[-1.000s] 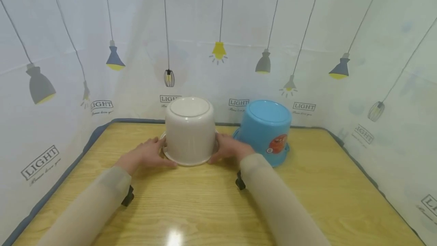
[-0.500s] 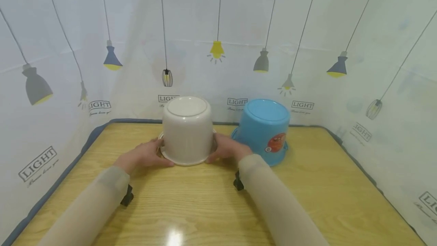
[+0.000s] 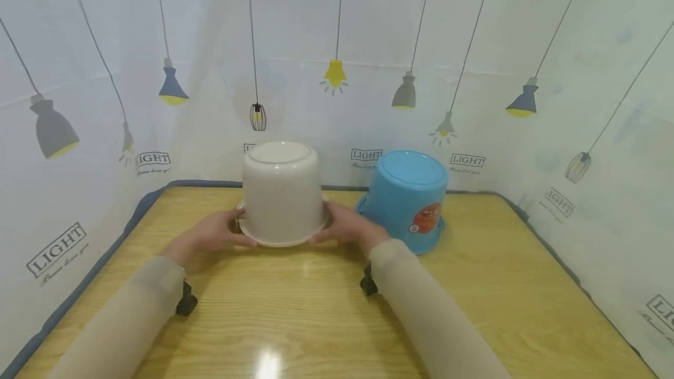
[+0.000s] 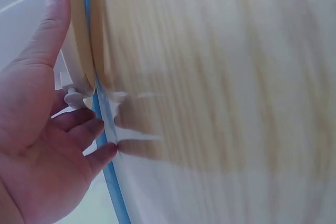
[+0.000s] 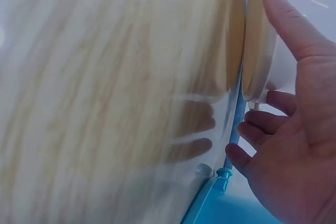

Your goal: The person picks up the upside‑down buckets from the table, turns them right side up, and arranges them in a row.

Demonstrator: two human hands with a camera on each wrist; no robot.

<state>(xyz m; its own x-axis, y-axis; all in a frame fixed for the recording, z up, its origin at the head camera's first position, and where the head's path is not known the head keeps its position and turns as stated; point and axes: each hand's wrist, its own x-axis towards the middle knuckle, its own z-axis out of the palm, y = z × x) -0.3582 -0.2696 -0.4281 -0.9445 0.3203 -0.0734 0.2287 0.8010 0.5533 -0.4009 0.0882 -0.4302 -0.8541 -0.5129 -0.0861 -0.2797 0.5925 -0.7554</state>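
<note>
An upside-down white bucket (image 3: 281, 197) is between my hands near the back of the table. My left hand (image 3: 213, 231) grips its left side low at the rim, and my right hand (image 3: 347, 224) grips the right side at the same height. In the left wrist view the thumb lies along the white rim (image 4: 74, 59), with the fingers spread by a small handle knob (image 4: 74, 98). Seen from the right wrist, that thumb presses the bucket near the rim, fingers bent toward its side. The rim hangs slightly above the tabletop.
Just right of my right hand stands a blue bucket (image 3: 408, 192), also upside down, with a red round sticker (image 3: 426, 218). The glossy wood-grain table (image 3: 295, 309) has a dark blue edge strip. White sheeting printed with lamps (image 3: 295, 28) encloses the back and sides.
The white bucket has risen a little off the table and shifted left, both hands moving with it. The blue bucket has stayed in place.
</note>
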